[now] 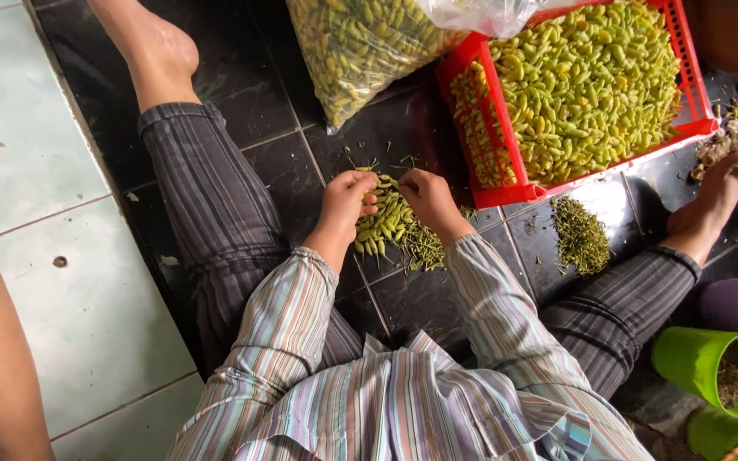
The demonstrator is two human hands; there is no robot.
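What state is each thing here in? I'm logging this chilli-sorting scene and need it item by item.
Left hand: closed on a green chilli over the small pile.
Right hand: pinching at the same chilli.
Small chilli pile: loose on the dark floor tiles.
Red crate: nearly full of green chillies.
Plastic bag: open, packed with chillies.
Stem pile: heaped beside the crate.
Green pots: upright, holding soil.

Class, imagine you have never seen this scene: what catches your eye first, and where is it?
The red crate at upper right, heaped with yellow-green chillies, stands out most. Below it, at centre, the left hand and right hand meet over a small chilli pile on the dark floor tiles.
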